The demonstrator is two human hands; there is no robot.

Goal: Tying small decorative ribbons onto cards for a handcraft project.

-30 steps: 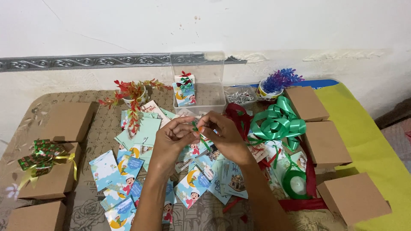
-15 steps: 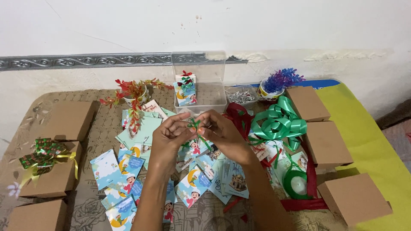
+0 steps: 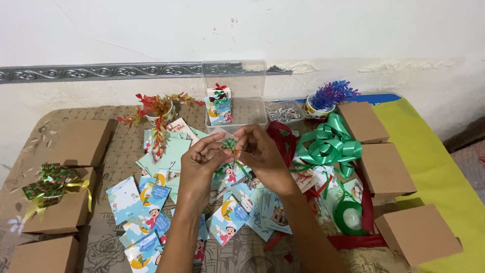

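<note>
The small green and red ribbon bow (image 3: 230, 146) pinched between the left hand (image 3: 199, 164) and right hand (image 3: 262, 151) looked like thin, shiny plastic ribbon. The big green bow (image 3: 328, 144) had the same glossy, smooth sheen. The brown boxes (image 3: 384, 169) were matt cardboard. The printed cards (image 3: 151, 194) seemed smooth paper with a slight gloss. The clear box (image 3: 235, 93) was transparent hard plastic. The table (image 3: 111, 151) wore a patterned brown cloth, matt and slightly textured.

Left hand (image 3: 202, 161) and right hand (image 3: 260, 151) fingertip-to-fingertip, pinching.
</note>
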